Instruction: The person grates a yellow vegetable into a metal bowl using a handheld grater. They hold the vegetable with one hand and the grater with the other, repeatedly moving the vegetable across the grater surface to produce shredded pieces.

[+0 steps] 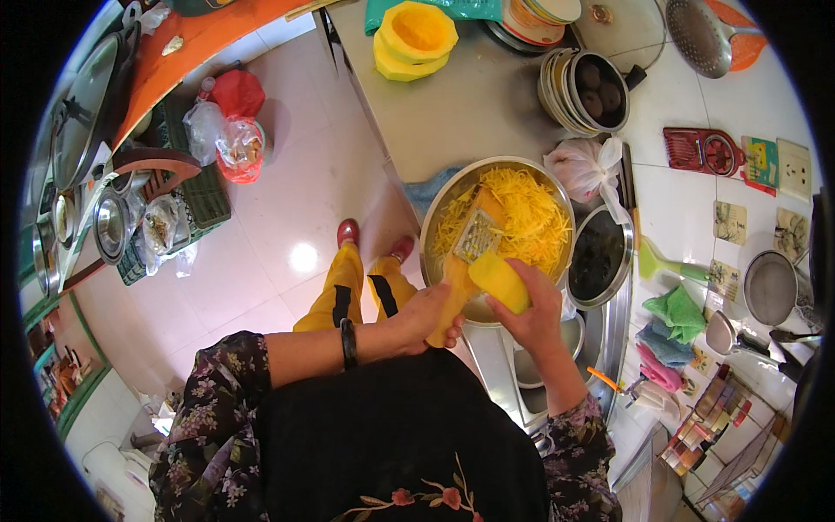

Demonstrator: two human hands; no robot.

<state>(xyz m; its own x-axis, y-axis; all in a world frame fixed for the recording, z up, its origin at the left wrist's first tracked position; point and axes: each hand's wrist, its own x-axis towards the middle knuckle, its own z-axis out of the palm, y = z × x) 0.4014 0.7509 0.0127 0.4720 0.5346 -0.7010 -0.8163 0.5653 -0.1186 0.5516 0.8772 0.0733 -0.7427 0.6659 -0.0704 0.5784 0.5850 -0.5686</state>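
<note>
My left hand (425, 318) is closed around the handle of a wooden grater (478, 233), whose metal grating plate slants down into a wide steel basin (430, 215). Yellow shreds (531, 212), possibly pumpkin or squash, are heaped in the basin, mostly to the right of the grater. A peeled yellow chunk (500, 282) sits in the grasp of my right hand (536, 297). Its upper end is at the lower part of the grating plate; whether the two touch I cannot tell.
Hollowed yellow pumpkin pieces (417, 39) are stacked on the steel counter (450, 111). Beyond the basin stand nested bowls (554, 91) holding dark round items. A tied plastic bag (587, 169) and a bowl with dark contents (599, 258) lie to its right, and a sink (590, 346) nearer me.
</note>
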